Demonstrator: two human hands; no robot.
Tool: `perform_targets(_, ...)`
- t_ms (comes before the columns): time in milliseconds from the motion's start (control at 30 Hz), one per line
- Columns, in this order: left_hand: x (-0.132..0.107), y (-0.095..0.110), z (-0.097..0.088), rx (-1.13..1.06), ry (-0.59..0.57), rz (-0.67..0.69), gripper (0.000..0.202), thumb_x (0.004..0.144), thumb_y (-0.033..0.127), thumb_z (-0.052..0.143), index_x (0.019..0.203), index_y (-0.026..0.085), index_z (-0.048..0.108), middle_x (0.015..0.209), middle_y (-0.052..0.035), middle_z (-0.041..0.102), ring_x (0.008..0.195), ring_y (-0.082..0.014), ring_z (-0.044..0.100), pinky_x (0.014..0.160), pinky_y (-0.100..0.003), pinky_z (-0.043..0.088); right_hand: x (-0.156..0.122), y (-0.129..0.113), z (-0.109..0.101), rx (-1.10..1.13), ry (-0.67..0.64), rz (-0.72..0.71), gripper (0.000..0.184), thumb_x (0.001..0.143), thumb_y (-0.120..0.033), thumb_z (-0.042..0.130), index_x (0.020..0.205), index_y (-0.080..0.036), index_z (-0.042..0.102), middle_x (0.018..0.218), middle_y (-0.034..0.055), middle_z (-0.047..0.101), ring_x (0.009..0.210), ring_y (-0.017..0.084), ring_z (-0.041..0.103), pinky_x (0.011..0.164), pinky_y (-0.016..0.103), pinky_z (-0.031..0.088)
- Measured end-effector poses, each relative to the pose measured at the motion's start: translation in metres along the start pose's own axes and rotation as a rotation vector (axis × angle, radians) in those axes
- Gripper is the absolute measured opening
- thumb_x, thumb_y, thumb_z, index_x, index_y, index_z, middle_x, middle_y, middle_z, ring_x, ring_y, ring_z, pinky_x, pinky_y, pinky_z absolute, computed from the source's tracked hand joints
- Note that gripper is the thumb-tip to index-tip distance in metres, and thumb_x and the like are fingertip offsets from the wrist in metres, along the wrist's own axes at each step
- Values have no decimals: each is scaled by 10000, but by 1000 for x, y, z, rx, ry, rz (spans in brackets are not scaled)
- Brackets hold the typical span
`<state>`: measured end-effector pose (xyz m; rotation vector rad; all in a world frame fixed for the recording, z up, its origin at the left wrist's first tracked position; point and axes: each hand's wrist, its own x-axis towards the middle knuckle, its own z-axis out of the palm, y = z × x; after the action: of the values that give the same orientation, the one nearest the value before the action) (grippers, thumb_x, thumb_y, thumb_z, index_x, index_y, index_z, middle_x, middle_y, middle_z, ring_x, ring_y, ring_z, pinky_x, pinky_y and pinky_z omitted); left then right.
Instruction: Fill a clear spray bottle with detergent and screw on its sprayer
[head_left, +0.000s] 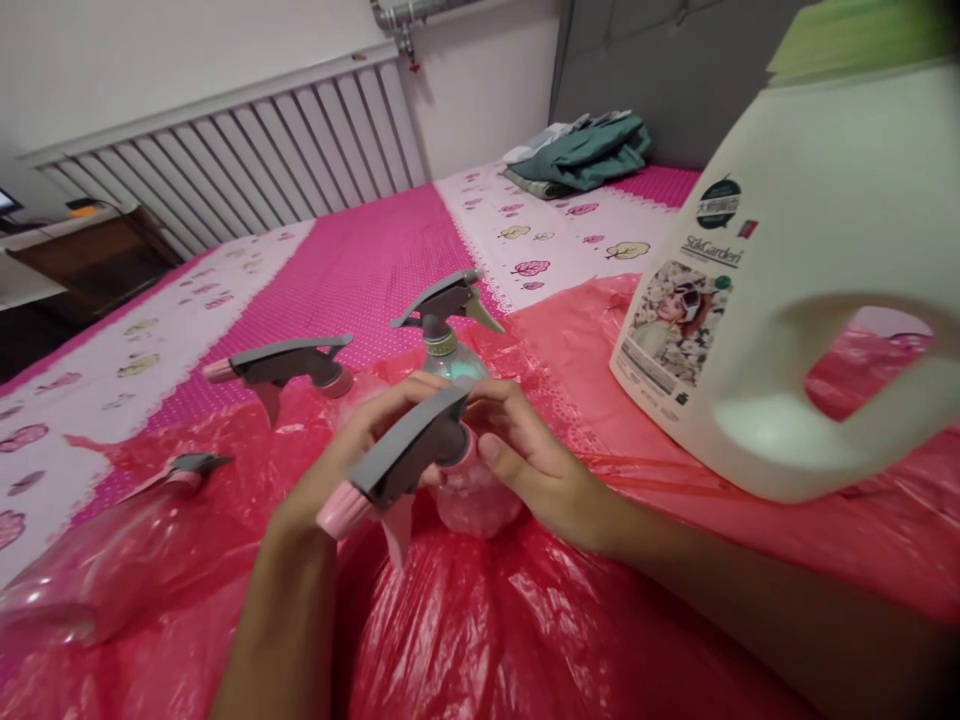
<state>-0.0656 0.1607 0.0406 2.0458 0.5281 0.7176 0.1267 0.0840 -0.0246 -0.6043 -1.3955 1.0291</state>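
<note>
A clear spray bottle [480,505] with a grey and pink trigger head [412,445] stands in front of me on red plastic sheeting. My left hand [382,410] is curled around its far left side, partly hidden behind the trigger head. On the other side my right hand [536,455] wraps the neck, its thumb by the pink collar. Just behind stands a spray bottle with a green collar and trigger [441,345]. To the left of it is another grey and pink spray head [300,368], its bottle mostly hidden by my left arm.
A clear spray bottle [97,560] lies on its side at the left. A large pale detergent jug [765,400] with a green top stands at the right. Red plastic [480,640] covers part of the pink patterned bed [360,260]. Folded clothes [585,155] lie at the back.
</note>
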Motion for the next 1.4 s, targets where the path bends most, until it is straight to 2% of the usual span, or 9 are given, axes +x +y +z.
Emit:
perform_targets(133,-3,-2,0,-53,-31,-24,446,851,429,825,1245,259,705,1088,-20,744,945,-213,688,797,-310,559,0,1,-1,9,-8,-22,279,1081,-436,533,1333,-323,494,1349,32,599,1331,162,573,1215,368,431)
perform_targets(400,4,0,1,-32,-56,118,385,874,418,806,1191,230,693,1134,-29,709,990,-198,674,843,-294,550,0,-2,-1,2,-10,-10,262,1073,-423,554,1307,-315,504,1344,29,606,1333,172,579,1209,367,429)
perform_targets(533,9,-16,1,-109,-27,232,507,747,557,890,1084,226,705,1103,-34,687,983,-207,666,812,-282,533,0,-3,-1,26,-24,-12,270,1075,-393,566,1317,-302,489,1333,30,597,1329,142,574,1212,328,416)
perform_targets(633,12,-27,0,-112,-48,291,522,719,511,924,1092,222,702,1090,-37,670,974,-190,643,841,-282,520,-1,-3,-1,37,-37,-13,284,1077,-379,567,1334,-294,481,1352,37,592,1345,139,565,1217,325,407)
perform_targets(733,13,-29,0,-107,-67,345,467,782,451,890,1133,211,697,1109,-55,653,1008,-189,628,879,-292,525,-1,-3,-1,47,-59,-11,297,1078,-337,568,1358,-300,477,1413,31,591,1367,141,557,1225,329,395)
perform_targets(1033,7,-15,-1,-97,-107,227,401,869,503,776,1194,271,743,1161,-98,633,1052,-260,641,899,-398,592,2,-4,-2,-39,-68,-61,196,1056,-308,595,1248,-269,601,1327,16,679,1265,153,619,1169,336,450)
perform_targets(1133,7,-17,-2,-54,-96,196,456,864,515,771,1241,263,722,1194,-100,636,1085,-280,643,946,-425,575,3,-5,-2,-45,-66,-57,153,1056,-332,591,1185,-253,615,1295,27,685,1263,157,623,1168,342,452)
perform_targets(1300,6,-29,-5,4,-79,299,651,825,606,782,1378,287,656,1309,-98,681,1206,-316,643,1036,-433,519,3,-10,-2,-50,-80,-39,231,1034,-345,627,1238,-247,581,1315,49,653,1314,169,598,1192,353,436)
perform_targets(1400,4,-30,-4,-73,-89,240,532,910,574,696,1356,285,670,1299,-87,684,1229,-297,638,1083,-428,496,2,-11,-2,-24,-93,-34,275,1035,-346,623,1282,-251,549,1325,52,645,1320,168,595,1193,354,440)
